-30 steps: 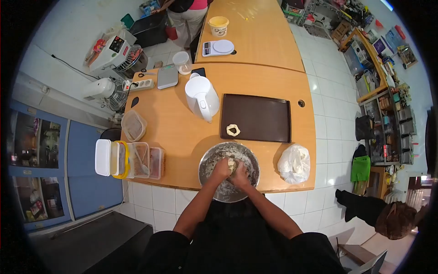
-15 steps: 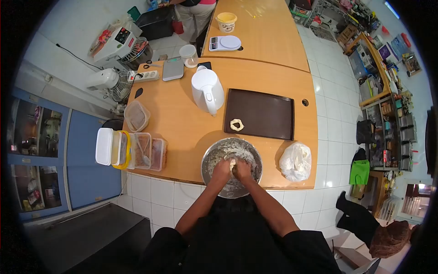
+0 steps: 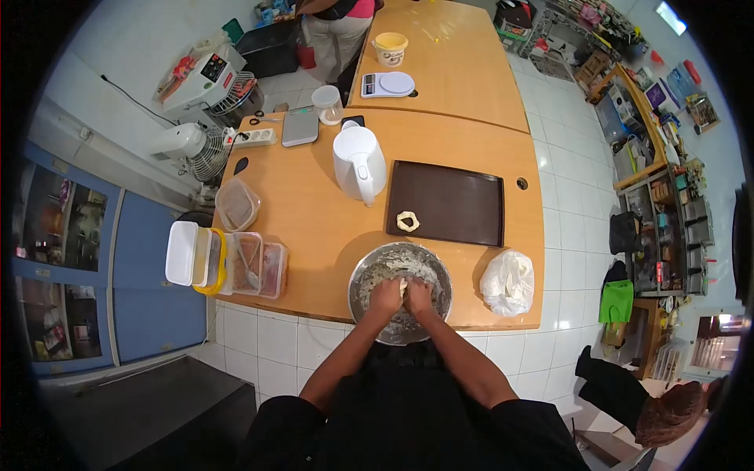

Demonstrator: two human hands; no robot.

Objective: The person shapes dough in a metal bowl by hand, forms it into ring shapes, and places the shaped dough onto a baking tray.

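Note:
A steel bowl [image 3: 359,271] with pale, floury residue on its inner wall stands at the table's front edge. Inside it, my left hand [image 3: 386,297] and my right hand [image 3: 419,296] are closed around a small piece of pale dough [image 3: 404,287], which shows between them. My fingers are partly hidden behind the backs of my hands. Behind the bowl is a dark brown tray [image 3: 455,200], and a ring of dough [image 3: 408,221] lies at its front left corner. To the right of the bowl sits a white plastic bag [image 3: 507,284].
A white kettle [image 3: 359,163] stands left of the tray. Plastic containers [image 3: 248,263] line the table's left side. Farther back are a grey scale [image 3: 300,127], a white scale [image 3: 388,85] and a tub [image 3: 390,50]. One person [image 3: 338,35] stands at the back; another [image 3: 628,396] is at lower right.
Both hands stay in the bowl around the dough, drawn closer together than a second ago. The whole view has shifted slightly with the head.

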